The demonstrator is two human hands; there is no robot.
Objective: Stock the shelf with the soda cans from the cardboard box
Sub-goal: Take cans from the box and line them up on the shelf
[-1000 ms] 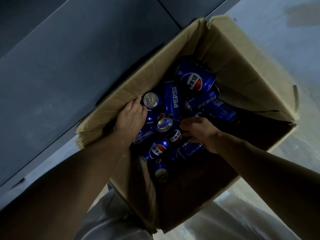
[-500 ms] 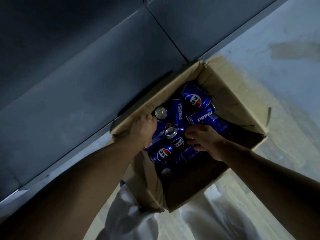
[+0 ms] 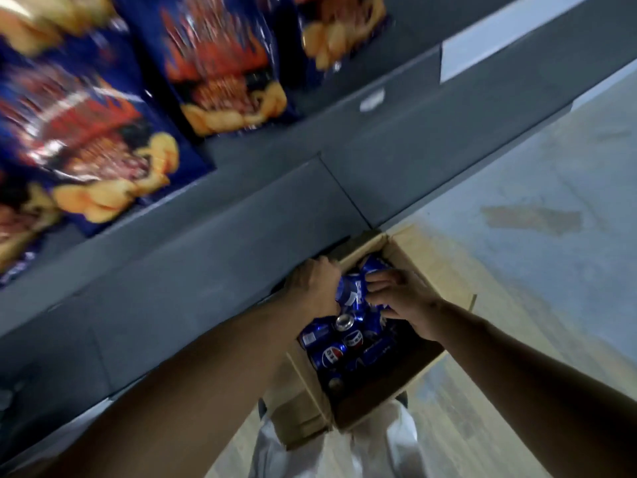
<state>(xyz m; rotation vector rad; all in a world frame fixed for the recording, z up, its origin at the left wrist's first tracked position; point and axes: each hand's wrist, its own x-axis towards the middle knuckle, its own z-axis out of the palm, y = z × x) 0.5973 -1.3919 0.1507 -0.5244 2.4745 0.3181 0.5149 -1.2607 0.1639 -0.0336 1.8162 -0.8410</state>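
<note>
Hands are gripping blue soda cans (image 3: pixel 351 291) over the cardboard box (image 3: pixel 431 270), left hand (image 3: pixel 315 286) and right hand (image 3: pixel 403 300) each curling around cans.

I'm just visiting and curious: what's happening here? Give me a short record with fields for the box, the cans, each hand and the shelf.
box: open brown cardboard box on the floor by the shelf
cans: blue soda cans piled loose inside, mostly lying on their sides
left hand: left hand curled round a blue can lifted above the pile
right hand: right hand with fingers on the cans, grip unclear
shelf: dark grey metal shelf holding blurred blue crisp bags
</note>
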